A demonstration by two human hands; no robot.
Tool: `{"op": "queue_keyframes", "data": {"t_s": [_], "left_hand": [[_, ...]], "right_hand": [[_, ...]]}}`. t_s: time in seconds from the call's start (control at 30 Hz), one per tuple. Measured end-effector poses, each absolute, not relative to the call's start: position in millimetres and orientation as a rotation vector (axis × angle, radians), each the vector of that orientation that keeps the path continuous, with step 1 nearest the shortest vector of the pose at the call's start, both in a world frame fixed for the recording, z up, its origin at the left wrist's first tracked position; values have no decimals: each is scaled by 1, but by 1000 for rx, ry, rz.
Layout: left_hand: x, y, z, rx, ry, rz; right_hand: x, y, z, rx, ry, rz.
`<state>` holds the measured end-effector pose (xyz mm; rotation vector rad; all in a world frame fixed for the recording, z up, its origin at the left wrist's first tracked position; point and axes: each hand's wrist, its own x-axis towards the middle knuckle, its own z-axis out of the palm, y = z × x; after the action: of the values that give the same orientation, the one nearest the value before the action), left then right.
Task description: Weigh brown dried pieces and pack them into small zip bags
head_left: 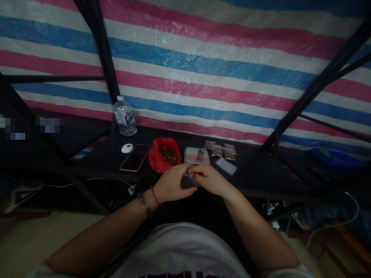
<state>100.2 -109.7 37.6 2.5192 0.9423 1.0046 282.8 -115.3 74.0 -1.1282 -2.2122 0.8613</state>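
Clear pouch: we've got it pinched between both grips, over the near edge of the tabletop.
Left grip: closed on the pouch's left side.
Right grip: closed on its right side.
Red bag: just beyond, open, brown bits inside.
Farther out: phone, water bottle.

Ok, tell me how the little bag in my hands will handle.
The bag looks like thin clear film, so it is probably floppy: the left hand and right hand both pinch it. It is likely light, being about as small as the packets on the table. Smooth film may slip, so it probably needs a firm pinch.
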Motion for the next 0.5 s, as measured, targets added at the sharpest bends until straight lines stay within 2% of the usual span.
{"op": "queue_keyframes", "data": {"t_s": [0.13, 0.33, 0.5], "left_hand": [[104, -99, 44, 2590, 1023, 1073], [102, -61, 52, 2676, 912, 991], [88, -38, 44, 2442, 1038, 1149]], "right_hand": [[284, -101, 74, -1135, -2165, 913], [281, -69, 74, -1105, -2101, 867], [298, -37, 70, -1008, -1686, 787]]}}
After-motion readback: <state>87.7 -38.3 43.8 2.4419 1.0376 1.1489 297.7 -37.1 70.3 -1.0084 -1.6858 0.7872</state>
